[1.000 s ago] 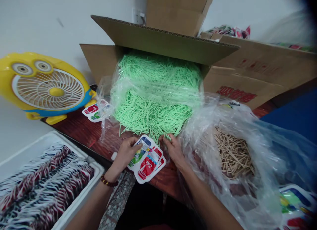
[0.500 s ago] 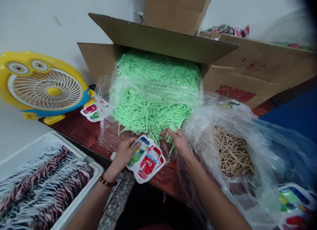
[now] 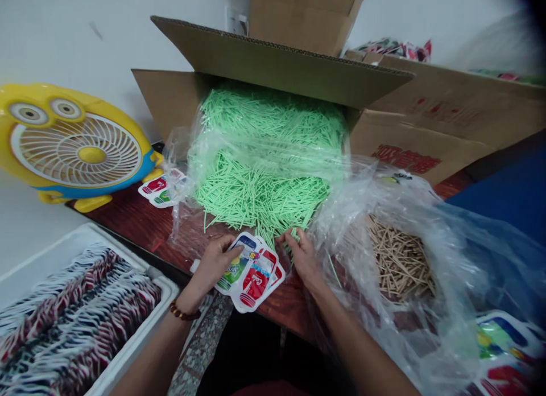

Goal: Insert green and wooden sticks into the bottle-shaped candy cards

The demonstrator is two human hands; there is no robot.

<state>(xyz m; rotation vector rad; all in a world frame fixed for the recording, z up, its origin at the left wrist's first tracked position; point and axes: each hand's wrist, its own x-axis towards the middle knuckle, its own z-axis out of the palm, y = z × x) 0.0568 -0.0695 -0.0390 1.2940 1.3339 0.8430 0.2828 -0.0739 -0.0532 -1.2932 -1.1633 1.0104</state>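
Observation:
My left hand (image 3: 214, 261) is closed on a small stack of printed packets (image 3: 251, 271) with bottle pictures, held at the edge of the dark red table (image 3: 140, 225). My right hand (image 3: 300, 251) is pinched on a few green sticks (image 3: 294, 235) at the near edge of a big heap of green sticks (image 3: 264, 168). That heap spills out of a clear plastic bag lying in an open cardboard box (image 3: 277, 71) turned on its side.
A yellow cartoon desk fan (image 3: 72, 148) stands at the left, with more printed packets (image 3: 160, 189) beside it. A white tray (image 3: 77, 310) of red-and-white packets sits lower left. A clear bag of wooden sticks (image 3: 401, 259) lies at the right, near more cardboard boxes (image 3: 447, 123).
My right hand lifted some green sticks off the heap's edge, then drew back toward the packets with a smaller pinch. The left hand barely moved.

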